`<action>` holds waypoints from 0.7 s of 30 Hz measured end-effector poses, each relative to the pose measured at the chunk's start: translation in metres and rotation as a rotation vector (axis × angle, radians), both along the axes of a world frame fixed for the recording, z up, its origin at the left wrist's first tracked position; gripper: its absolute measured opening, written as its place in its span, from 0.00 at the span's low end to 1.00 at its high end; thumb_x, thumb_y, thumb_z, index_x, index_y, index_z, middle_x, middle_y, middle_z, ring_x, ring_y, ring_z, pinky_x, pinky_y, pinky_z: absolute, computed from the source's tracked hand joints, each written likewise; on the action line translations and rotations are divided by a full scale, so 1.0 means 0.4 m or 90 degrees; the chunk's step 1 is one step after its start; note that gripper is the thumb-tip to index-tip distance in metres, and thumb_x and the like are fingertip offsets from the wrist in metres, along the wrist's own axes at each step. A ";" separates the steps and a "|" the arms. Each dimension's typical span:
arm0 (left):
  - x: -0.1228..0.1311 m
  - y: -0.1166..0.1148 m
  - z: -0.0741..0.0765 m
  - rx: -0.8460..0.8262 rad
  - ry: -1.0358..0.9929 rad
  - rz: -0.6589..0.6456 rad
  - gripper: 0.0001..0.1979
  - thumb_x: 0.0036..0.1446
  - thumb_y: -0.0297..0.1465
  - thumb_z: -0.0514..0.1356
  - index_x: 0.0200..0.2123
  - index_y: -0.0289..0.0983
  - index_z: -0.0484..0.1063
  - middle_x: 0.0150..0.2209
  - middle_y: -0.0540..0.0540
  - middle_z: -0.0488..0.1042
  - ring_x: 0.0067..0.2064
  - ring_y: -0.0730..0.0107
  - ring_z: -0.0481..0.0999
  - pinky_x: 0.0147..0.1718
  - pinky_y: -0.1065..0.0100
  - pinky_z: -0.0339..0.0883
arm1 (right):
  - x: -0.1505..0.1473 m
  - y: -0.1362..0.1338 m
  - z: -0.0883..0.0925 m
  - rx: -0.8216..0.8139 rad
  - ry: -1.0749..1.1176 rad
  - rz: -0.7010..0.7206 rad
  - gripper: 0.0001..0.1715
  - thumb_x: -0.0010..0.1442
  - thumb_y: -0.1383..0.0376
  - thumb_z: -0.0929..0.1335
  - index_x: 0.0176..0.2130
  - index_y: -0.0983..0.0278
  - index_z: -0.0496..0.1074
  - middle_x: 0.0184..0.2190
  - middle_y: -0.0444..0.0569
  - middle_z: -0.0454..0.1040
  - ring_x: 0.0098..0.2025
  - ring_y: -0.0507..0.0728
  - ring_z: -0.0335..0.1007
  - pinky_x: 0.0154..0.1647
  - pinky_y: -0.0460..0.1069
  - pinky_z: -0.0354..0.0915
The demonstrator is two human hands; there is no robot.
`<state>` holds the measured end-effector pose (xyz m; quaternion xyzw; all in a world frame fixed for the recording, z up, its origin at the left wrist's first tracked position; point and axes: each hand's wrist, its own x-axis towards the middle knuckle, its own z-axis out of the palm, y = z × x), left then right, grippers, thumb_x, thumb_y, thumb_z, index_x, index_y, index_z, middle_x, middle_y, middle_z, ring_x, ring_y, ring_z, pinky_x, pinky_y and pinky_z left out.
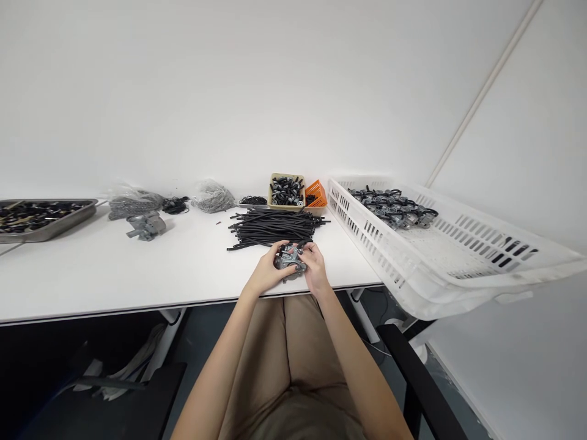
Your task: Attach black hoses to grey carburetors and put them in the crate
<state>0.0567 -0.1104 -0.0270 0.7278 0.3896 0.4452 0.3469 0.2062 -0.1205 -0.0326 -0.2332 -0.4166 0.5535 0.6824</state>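
Near the table's front edge, my left hand [268, 269] is wrapped round the left side of a grey metal part [290, 259]. My right hand [315, 266] has its fingers closed on the same part from the right, at a small black piece on its top. Just behind both hands lies a pile of black rubber tubes [275, 226]. Another grey metal part [147, 226] rests by itself on the left of the table.
A white crate [440, 250] with several metal parts overhangs the table at right. Behind the tubes are a yellow bin [287, 206] and an orange basket [320, 190]. Plastic bags [213, 197], black rings [175, 205] and a metal tray [68, 225] stand further left.
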 end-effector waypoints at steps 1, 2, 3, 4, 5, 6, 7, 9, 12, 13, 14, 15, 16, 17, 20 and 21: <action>0.000 0.000 0.001 -0.001 -0.002 -0.001 0.34 0.50 0.36 0.67 0.60 0.41 0.63 0.55 0.41 0.74 0.52 0.56 0.76 0.54 0.55 0.69 | 0.000 0.000 -0.001 0.003 -0.006 -0.001 0.18 0.49 0.60 0.76 0.33 0.58 0.64 0.34 0.45 0.81 0.41 0.58 0.78 0.47 0.53 0.71; 0.000 0.000 0.001 0.000 -0.003 -0.001 0.33 0.50 0.36 0.68 0.59 0.41 0.63 0.55 0.41 0.74 0.52 0.56 0.76 0.54 0.54 0.69 | 0.000 0.000 -0.002 0.002 -0.012 -0.004 0.19 0.48 0.60 0.76 0.33 0.58 0.63 0.33 0.45 0.81 0.42 0.58 0.78 0.47 0.54 0.71; 0.000 -0.001 0.002 0.002 -0.001 -0.001 0.34 0.50 0.36 0.68 0.59 0.41 0.64 0.55 0.41 0.74 0.52 0.55 0.76 0.55 0.54 0.68 | 0.000 0.001 -0.003 0.000 -0.015 -0.008 0.20 0.48 0.60 0.77 0.34 0.58 0.64 0.33 0.44 0.80 0.41 0.58 0.78 0.47 0.54 0.72; 0.000 -0.001 0.002 0.005 0.003 0.001 0.34 0.50 0.37 0.68 0.59 0.41 0.64 0.55 0.41 0.74 0.52 0.55 0.76 0.55 0.54 0.68 | 0.000 0.003 -0.005 -0.003 -0.016 -0.014 0.21 0.47 0.60 0.77 0.36 0.57 0.65 0.34 0.44 0.80 0.41 0.58 0.78 0.46 0.53 0.72; 0.000 -0.002 0.003 0.008 0.006 0.001 0.34 0.50 0.37 0.68 0.59 0.42 0.64 0.56 0.41 0.74 0.53 0.55 0.75 0.55 0.54 0.68 | 0.000 0.005 -0.007 -0.005 -0.018 -0.019 0.23 0.46 0.60 0.78 0.38 0.57 0.67 0.34 0.44 0.80 0.40 0.58 0.78 0.46 0.53 0.72; 0.000 -0.003 0.004 0.011 0.010 0.002 0.34 0.49 0.37 0.68 0.59 0.42 0.64 0.56 0.42 0.73 0.53 0.55 0.75 0.55 0.54 0.68 | 0.000 0.008 -0.008 -0.005 -0.023 -0.025 0.24 0.46 0.60 0.78 0.41 0.57 0.69 0.36 0.45 0.80 0.40 0.57 0.78 0.45 0.53 0.72; 0.000 -0.004 0.005 0.013 0.011 0.002 0.34 0.49 0.37 0.68 0.59 0.42 0.64 0.56 0.42 0.73 0.54 0.55 0.75 0.55 0.55 0.68 | -0.001 0.010 -0.010 -0.004 -0.031 -0.031 0.26 0.46 0.60 0.78 0.43 0.58 0.70 0.38 0.45 0.80 0.41 0.57 0.78 0.46 0.53 0.72; 0.001 -0.007 0.008 0.016 0.005 -0.003 0.33 0.50 0.37 0.68 0.59 0.43 0.64 0.56 0.42 0.73 0.55 0.56 0.74 0.55 0.55 0.68 | -0.001 0.013 -0.012 -0.006 -0.058 -0.039 0.26 0.46 0.59 0.78 0.45 0.59 0.73 0.40 0.47 0.80 0.42 0.58 0.78 0.47 0.53 0.72; 0.003 -0.009 0.011 0.016 -0.006 -0.009 0.31 0.51 0.37 0.68 0.58 0.42 0.65 0.57 0.42 0.72 0.56 0.56 0.74 0.56 0.56 0.67 | -0.002 0.013 -0.012 -0.015 -0.092 -0.041 0.22 0.48 0.56 0.77 0.42 0.61 0.76 0.38 0.48 0.80 0.41 0.58 0.77 0.47 0.53 0.71; 0.003 -0.009 0.010 0.012 -0.005 -0.007 0.31 0.51 0.37 0.68 0.58 0.42 0.65 0.58 0.42 0.72 0.56 0.55 0.74 0.56 0.55 0.68 | -0.002 0.012 -0.012 -0.016 -0.094 -0.039 0.20 0.49 0.56 0.77 0.40 0.62 0.76 0.36 0.48 0.80 0.40 0.58 0.77 0.46 0.53 0.71; 0.003 -0.008 0.010 0.008 -0.003 -0.005 0.32 0.50 0.37 0.68 0.59 0.42 0.65 0.58 0.42 0.72 0.55 0.55 0.74 0.55 0.55 0.68 | -0.002 0.011 -0.011 -0.016 -0.090 -0.038 0.19 0.50 0.55 0.76 0.39 0.62 0.76 0.35 0.47 0.80 0.39 0.57 0.77 0.45 0.52 0.71; 0.003 -0.008 0.008 0.002 -0.002 -0.004 0.33 0.50 0.37 0.68 0.59 0.42 0.64 0.57 0.42 0.72 0.55 0.55 0.74 0.55 0.55 0.68 | -0.002 0.009 -0.011 -0.016 -0.082 -0.037 0.18 0.50 0.55 0.76 0.38 0.61 0.75 0.34 0.47 0.80 0.38 0.57 0.77 0.44 0.52 0.71; 0.002 -0.007 0.007 -0.002 -0.001 -0.006 0.34 0.50 0.36 0.68 0.59 0.42 0.63 0.57 0.42 0.73 0.54 0.55 0.75 0.55 0.55 0.68 | -0.002 0.008 -0.010 -0.014 -0.071 -0.035 0.17 0.51 0.55 0.75 0.38 0.61 0.74 0.33 0.46 0.80 0.37 0.56 0.76 0.43 0.51 0.72; 0.002 -0.005 0.005 -0.006 -0.001 -0.008 0.34 0.50 0.36 0.68 0.60 0.42 0.63 0.56 0.42 0.73 0.54 0.55 0.75 0.55 0.55 0.69 | -0.002 0.007 -0.009 -0.012 -0.058 -0.032 0.16 0.51 0.55 0.75 0.37 0.61 0.73 0.32 0.45 0.80 0.36 0.56 0.76 0.43 0.51 0.71; 0.000 -0.003 0.001 -0.011 0.002 -0.007 0.34 0.50 0.35 0.68 0.60 0.42 0.63 0.55 0.42 0.74 0.53 0.56 0.76 0.55 0.55 0.69 | -0.002 0.005 -0.005 -0.012 -0.024 -0.024 0.16 0.51 0.56 0.75 0.33 0.59 0.68 0.32 0.44 0.80 0.36 0.56 0.77 0.42 0.52 0.71; 0.000 -0.002 0.000 -0.011 0.003 -0.003 0.33 0.50 0.35 0.67 0.60 0.42 0.63 0.55 0.43 0.74 0.52 0.56 0.76 0.54 0.55 0.69 | -0.002 0.004 -0.004 -0.012 -0.020 -0.022 0.16 0.51 0.56 0.74 0.32 0.58 0.66 0.32 0.44 0.80 0.37 0.57 0.77 0.43 0.52 0.71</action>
